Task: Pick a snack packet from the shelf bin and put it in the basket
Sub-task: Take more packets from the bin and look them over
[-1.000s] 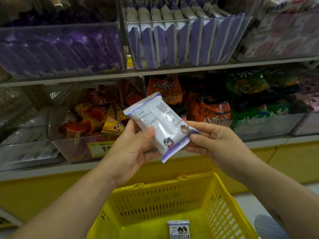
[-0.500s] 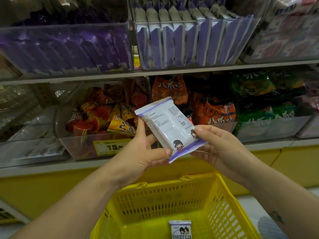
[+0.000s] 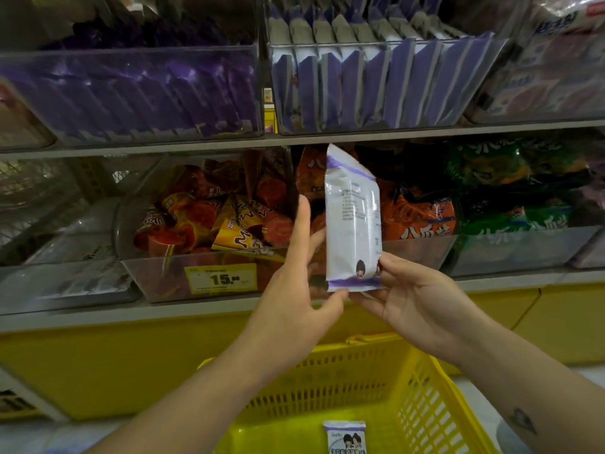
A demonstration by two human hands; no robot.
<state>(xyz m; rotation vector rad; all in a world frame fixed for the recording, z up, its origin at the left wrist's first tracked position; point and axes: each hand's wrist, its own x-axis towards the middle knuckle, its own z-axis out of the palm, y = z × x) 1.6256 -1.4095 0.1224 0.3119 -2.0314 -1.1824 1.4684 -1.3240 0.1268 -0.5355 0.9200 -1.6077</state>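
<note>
Shop shelves stacked with clear plastic bins fill the wall ahead. In front of the lower row, a white, purple-edged snack packet (image 3: 353, 221) stands upright above the yellow plastic basket (image 3: 422, 398). The right hand (image 3: 415, 306) pinches its bottom seam. The left hand (image 3: 294, 299) is released, fingers straight beside the packet, thumb tip touching its lower corner. A matching packet (image 3: 345, 437) lies in the basket.

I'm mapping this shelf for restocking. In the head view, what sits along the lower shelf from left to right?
Bin of pale packets → cone snacks with yellow price tag → orange packets → green packets. The held snack packet overlaps the orange ones, so it is left out.
</note>
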